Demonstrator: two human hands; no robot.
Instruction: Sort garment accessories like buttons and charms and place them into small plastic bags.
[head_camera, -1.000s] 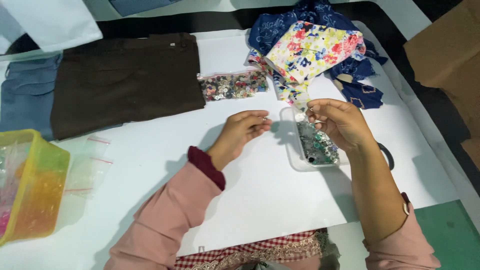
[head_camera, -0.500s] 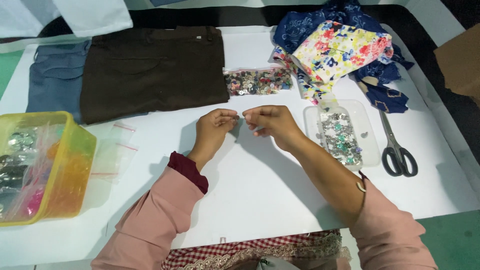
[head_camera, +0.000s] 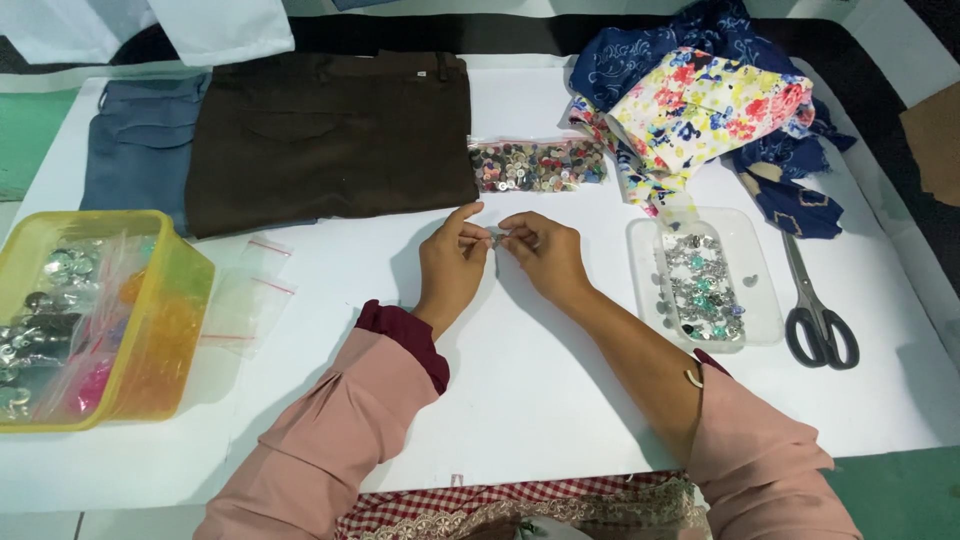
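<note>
We pinch tiny piece (head_camera: 497, 236) btwn both grips, L hand (head_camera: 452, 262) & R hand (head_camera: 543, 255); tray (head_camera: 760, 300) right of grips full, bags (head_camera: 250, 295) left unfilled.

Both arms wear loose, dusty-pink long sleeves. The left sleeve (head_camera: 330, 430) ends in a dark maroon cuff (head_camera: 405, 335) near the wrist; the right sleeve (head_camera: 760, 450) is pushed up the forearm, with a sliver of maroon showing at its edge. At the lap is red-and-white checked cloth (head_camera: 500, 505) trimmed with beige lace. Both hands are bare.
</note>
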